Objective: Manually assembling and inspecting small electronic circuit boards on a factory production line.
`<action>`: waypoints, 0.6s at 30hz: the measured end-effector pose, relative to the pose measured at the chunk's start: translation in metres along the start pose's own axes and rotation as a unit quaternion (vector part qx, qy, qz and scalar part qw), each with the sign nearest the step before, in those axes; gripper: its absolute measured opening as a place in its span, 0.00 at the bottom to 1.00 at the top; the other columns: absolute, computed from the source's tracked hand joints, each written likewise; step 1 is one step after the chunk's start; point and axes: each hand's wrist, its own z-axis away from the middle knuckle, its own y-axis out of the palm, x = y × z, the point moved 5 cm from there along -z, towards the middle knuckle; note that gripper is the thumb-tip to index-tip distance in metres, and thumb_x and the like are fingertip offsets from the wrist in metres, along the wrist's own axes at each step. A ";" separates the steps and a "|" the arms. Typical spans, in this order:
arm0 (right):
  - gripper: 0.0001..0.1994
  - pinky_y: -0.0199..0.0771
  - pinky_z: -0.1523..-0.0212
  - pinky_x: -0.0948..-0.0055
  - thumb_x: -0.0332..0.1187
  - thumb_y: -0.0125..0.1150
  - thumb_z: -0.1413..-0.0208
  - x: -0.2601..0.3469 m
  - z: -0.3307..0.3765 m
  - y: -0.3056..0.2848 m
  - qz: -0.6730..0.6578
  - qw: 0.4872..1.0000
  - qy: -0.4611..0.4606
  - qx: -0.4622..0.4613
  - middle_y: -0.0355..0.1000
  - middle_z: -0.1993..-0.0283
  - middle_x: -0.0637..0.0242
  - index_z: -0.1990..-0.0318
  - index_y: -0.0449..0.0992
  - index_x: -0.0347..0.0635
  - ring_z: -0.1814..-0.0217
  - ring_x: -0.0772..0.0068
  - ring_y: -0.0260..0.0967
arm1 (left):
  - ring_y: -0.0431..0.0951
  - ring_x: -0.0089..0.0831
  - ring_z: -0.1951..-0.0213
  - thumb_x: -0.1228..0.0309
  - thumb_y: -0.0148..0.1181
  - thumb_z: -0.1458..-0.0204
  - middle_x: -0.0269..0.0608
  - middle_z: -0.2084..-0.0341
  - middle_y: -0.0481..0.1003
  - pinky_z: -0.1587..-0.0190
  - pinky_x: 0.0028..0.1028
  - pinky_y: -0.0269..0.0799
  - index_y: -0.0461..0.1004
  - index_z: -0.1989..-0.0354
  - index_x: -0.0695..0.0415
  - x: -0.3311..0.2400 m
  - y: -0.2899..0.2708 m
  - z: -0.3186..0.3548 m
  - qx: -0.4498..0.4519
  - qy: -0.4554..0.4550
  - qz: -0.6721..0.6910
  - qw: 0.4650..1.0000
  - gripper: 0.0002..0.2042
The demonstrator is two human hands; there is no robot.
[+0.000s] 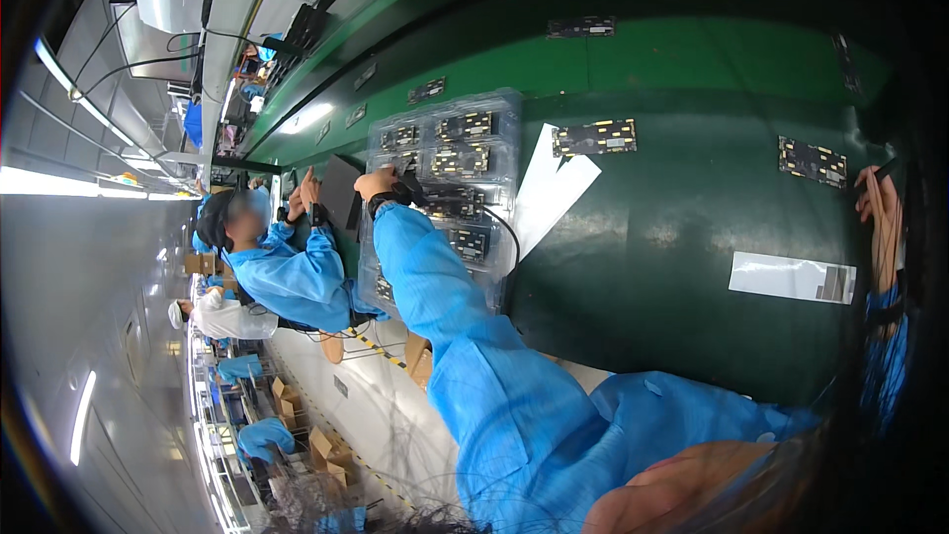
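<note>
My left hand [378,182], with a dark strap and a cable at its wrist, reaches over a clear plastic tray [504,104]. Its fingers are closed at a dark piece beside them, which I cannot make out. Several black circuit boards [461,160] with gold-coloured patches sit in the tray's compartments. At the far right edge, in shadow, my right hand [878,200] has its fingers bent around a thin dark thing, too dim to name. Closest to that hand lies a circuit board [813,161] on the green table mat [643,307].
White strips [559,193] lie beside the tray, partly under another circuit board [595,137]. A white sheet [793,278] lies near the right. More boards [581,27] rest along the green far strip. A person in blue [287,272] works at the left beside a dark panel [341,196].
</note>
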 end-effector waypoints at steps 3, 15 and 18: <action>0.14 0.62 0.70 0.84 0.41 0.51 0.25 0.004 -0.009 0.021 -0.007 1.000 0.006 0.017 0.72 0.58 0.71 0.49 0.75 0.39 0.67 0.87 0.66 | 0.87 0.36 0.66 0.54 0.80 0.56 0.49 0.67 0.86 0.61 0.37 0.80 0.83 0.63 0.70 0.021 0.021 -0.026 -0.018 -0.006 -0.060 0.998 0.26; 0.14 0.62 0.70 0.85 0.41 0.51 0.25 -0.006 0.003 0.001 0.031 0.999 0.022 0.004 0.72 0.59 0.72 0.50 0.75 0.40 0.67 0.87 0.66 | 0.85 0.43 0.54 0.45 0.76 0.51 0.57 0.59 0.85 0.52 0.34 0.78 0.81 0.54 0.75 0.014 0.059 -0.056 0.052 0.137 -0.116 0.982 0.36; 0.14 0.62 0.70 0.84 0.41 0.52 0.25 -0.011 -0.016 0.020 0.015 1.000 -0.010 0.004 0.72 0.58 0.71 0.49 0.75 0.40 0.68 0.86 0.66 | 0.84 0.41 0.64 0.52 0.65 0.37 0.50 0.71 0.84 0.59 0.28 0.76 0.85 0.56 0.61 0.068 0.004 -0.089 -0.039 0.383 -0.194 0.902 0.21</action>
